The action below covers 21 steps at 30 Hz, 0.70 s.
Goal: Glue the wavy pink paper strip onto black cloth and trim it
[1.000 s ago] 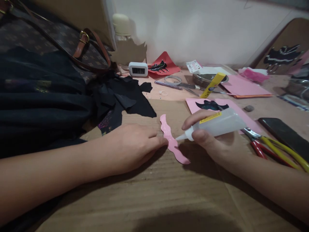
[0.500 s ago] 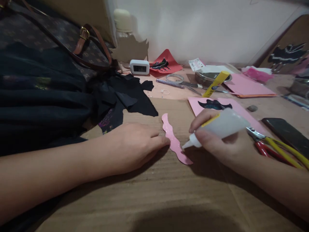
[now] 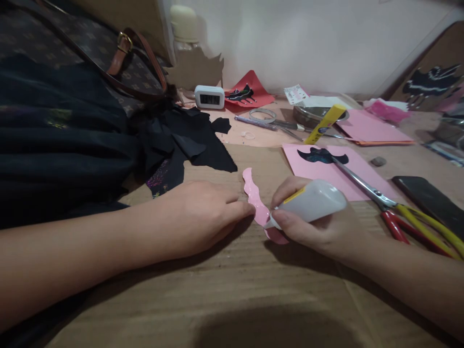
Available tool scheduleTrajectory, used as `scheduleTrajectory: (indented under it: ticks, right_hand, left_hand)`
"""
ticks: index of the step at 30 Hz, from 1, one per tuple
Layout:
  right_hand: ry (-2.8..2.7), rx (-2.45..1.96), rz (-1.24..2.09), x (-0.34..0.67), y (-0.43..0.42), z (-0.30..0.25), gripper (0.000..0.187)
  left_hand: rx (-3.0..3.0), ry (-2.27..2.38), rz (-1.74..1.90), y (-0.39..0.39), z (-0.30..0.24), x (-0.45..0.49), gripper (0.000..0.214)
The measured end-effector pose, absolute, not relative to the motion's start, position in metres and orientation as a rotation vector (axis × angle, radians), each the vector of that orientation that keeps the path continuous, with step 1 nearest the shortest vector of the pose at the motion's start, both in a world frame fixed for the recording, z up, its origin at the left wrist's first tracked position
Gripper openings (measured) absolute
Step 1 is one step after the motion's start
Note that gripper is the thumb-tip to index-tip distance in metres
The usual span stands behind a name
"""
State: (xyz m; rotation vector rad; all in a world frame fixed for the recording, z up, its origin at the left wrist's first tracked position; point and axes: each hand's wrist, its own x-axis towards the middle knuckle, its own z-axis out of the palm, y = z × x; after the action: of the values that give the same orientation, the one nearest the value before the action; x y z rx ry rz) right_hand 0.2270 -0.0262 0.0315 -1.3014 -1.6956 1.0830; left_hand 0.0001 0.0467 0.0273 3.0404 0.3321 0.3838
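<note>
A wavy-edged pink paper strip [image 3: 255, 199] lies on the cardboard, with shiny wet specks on its surface. My left hand [image 3: 203, 217] is closed, its fingertips holding the strip down at its left edge. A translucent white glue bottle [image 3: 313, 203] with a yellow label is gripped in my right hand [image 3: 300, 229]. The bottle is tilted, its nozzle down at the lower part of the strip. Part of the strip's lower end is hidden behind the nozzle and fingers.
Scissors [image 3: 387, 205] with red and yellow handles lie at right, across a pink sheet [image 3: 357, 179] bearing a black cutout [image 3: 315, 155]. Beside them is a dark phone [image 3: 427, 198]. Black fabric scraps [image 3: 203, 147], a glue stick [image 3: 325, 124] and a small digital clock [image 3: 209, 97] stand farther back.
My right hand has moved left with the glue bottle, bringing the nozzle over the strip and uncovering the scissor blades. My left hand stays at the strip's edge.
</note>
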Motion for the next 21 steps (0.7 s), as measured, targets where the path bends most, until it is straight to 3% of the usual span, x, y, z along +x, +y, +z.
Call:
scheduleTrajectory:
  ticks: [21]
  right_hand:
    - [-1.734,-1.294,1.128,0.2273,-0.0269,0.0366,0.017]
  left_hand:
    - [3.037,0.320,0.380,0.0470,0.0251,0.0000,0.017]
